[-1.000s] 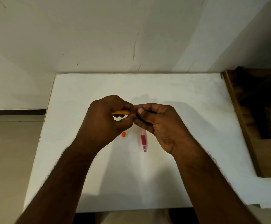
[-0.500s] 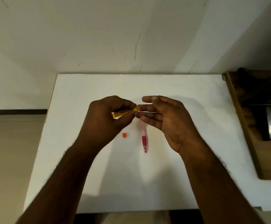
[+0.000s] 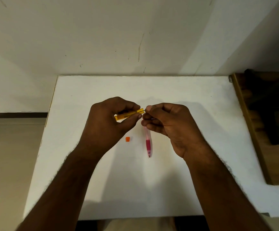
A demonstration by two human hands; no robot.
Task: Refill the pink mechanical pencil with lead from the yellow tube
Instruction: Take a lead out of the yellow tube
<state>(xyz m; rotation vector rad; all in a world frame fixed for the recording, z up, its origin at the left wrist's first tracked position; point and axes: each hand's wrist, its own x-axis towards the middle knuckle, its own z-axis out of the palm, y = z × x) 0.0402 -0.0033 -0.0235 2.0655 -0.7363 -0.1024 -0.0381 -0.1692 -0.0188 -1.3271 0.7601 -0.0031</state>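
My left hand [image 3: 108,120] grips the yellow lead tube [image 3: 129,114], held nearly level above the white table [image 3: 185,97] with its open end toward the right. My right hand [image 3: 167,124] pinches a thin dark lead [image 3: 143,111] that pokes out of the tube's mouth. The pink mechanical pencil [image 3: 148,144] lies on the table below my right hand, tip toward me, its upper end hidden by my fingers. A small orange cap [image 3: 127,139] lies on the table left of the pencil.
The table's back edge meets a pale wall [image 3: 135,39]. A brown wooden piece of furniture [image 3: 260,139] stands against the table's right edge. Tiled floor [image 3: 10,147] shows to the left.
My right hand closed from spread fingers to a pinch at the tube's mouth. The tube has slid further out of my left fist, and a lead now shows at its open end.
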